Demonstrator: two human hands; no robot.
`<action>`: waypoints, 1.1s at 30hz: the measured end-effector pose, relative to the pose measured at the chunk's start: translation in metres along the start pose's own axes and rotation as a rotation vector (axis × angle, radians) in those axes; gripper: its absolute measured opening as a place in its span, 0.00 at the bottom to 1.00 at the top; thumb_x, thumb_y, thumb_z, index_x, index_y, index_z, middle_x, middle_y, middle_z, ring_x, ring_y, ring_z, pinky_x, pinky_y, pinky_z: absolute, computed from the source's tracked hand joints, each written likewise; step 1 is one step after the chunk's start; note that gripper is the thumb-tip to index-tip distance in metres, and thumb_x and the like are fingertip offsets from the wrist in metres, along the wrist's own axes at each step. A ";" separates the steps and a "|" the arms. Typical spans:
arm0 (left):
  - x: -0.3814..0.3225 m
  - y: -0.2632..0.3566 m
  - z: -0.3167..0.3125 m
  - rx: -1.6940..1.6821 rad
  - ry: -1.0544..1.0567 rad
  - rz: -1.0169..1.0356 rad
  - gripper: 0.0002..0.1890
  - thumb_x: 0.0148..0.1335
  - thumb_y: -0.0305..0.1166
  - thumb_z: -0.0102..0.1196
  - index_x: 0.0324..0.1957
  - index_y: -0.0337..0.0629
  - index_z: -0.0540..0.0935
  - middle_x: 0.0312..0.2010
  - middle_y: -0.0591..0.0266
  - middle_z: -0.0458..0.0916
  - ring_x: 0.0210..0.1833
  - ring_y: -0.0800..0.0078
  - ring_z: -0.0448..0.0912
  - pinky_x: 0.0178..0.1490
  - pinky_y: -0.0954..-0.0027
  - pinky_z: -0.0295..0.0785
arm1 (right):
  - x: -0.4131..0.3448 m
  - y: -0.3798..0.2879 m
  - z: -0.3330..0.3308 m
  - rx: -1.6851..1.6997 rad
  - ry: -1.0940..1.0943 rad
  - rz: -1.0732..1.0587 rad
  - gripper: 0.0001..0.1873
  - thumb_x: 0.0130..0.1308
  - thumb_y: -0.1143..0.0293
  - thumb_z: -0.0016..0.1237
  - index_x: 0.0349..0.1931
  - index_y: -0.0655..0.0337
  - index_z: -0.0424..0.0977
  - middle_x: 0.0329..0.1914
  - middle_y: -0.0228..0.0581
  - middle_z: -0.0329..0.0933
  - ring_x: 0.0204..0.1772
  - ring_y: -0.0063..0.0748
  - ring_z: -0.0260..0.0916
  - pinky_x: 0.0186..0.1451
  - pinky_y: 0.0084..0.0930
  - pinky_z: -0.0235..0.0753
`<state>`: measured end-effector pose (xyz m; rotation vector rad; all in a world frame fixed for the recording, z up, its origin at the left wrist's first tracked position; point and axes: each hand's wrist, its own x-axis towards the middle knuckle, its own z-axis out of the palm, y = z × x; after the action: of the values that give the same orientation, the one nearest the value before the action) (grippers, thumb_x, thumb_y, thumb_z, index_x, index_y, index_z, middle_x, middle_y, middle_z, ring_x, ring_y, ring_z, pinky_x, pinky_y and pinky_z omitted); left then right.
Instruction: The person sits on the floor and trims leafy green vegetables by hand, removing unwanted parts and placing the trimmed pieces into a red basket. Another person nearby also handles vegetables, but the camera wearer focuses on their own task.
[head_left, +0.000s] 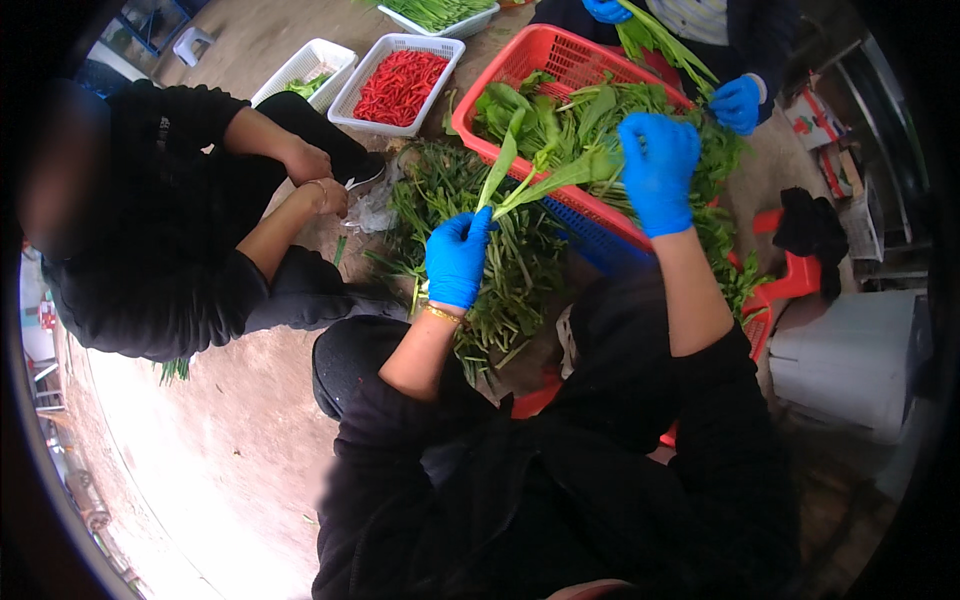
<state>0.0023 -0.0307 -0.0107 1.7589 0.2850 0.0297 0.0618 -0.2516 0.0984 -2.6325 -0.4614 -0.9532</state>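
Observation:
My left hand, in a blue glove, grips a leafy green vegetable by its stem base, with its leaves spreading up and to the right. My right hand, also blue-gloved, has curled fingers at the tip of the longest leaf. Whether it pinches that leaf is hidden by the glove. Beneath both hands is a red plastic basket heaped with leafy greens. A pile of trimmed greens lies on the ground below my left hand.
A seated person in black is at the left. Across the basket, another person's gloved hand holds long greens. Red chillies fill a white basket. A grey bin and a red stool stand at the right.

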 end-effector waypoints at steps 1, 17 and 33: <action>0.001 0.000 -0.002 0.045 0.009 0.042 0.17 0.58 0.44 0.54 0.30 0.37 0.82 0.19 0.56 0.77 0.20 0.75 0.71 0.26 0.71 0.65 | 0.004 0.003 -0.005 0.162 0.105 0.114 0.01 0.54 0.71 0.48 0.26 0.55 0.71 0.26 0.33 0.70 0.33 0.41 0.65 0.56 0.37 0.58; -0.002 0.010 -0.006 0.453 0.124 0.326 0.16 0.55 0.46 0.55 0.28 0.41 0.80 0.23 0.53 0.75 0.26 0.53 0.74 0.28 0.60 0.67 | -0.021 -0.016 0.034 0.016 -0.264 -0.547 0.10 0.50 0.69 0.48 0.35 0.49 0.75 0.33 0.30 0.70 0.45 0.33 0.66 0.61 0.40 0.59; 0.002 0.010 -0.009 0.286 -0.091 0.071 0.19 0.59 0.48 0.50 0.27 0.42 0.82 0.19 0.54 0.77 0.23 0.57 0.76 0.28 0.65 0.68 | -0.033 -0.039 0.038 0.168 -0.257 -0.519 0.09 0.52 0.72 0.46 0.36 0.55 0.72 0.40 0.34 0.72 0.37 0.34 0.69 0.36 0.28 0.71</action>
<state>0.0049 -0.0233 0.0010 2.0479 0.1661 -0.0423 0.0435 -0.2084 0.0554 -2.5315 -1.2726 -0.6638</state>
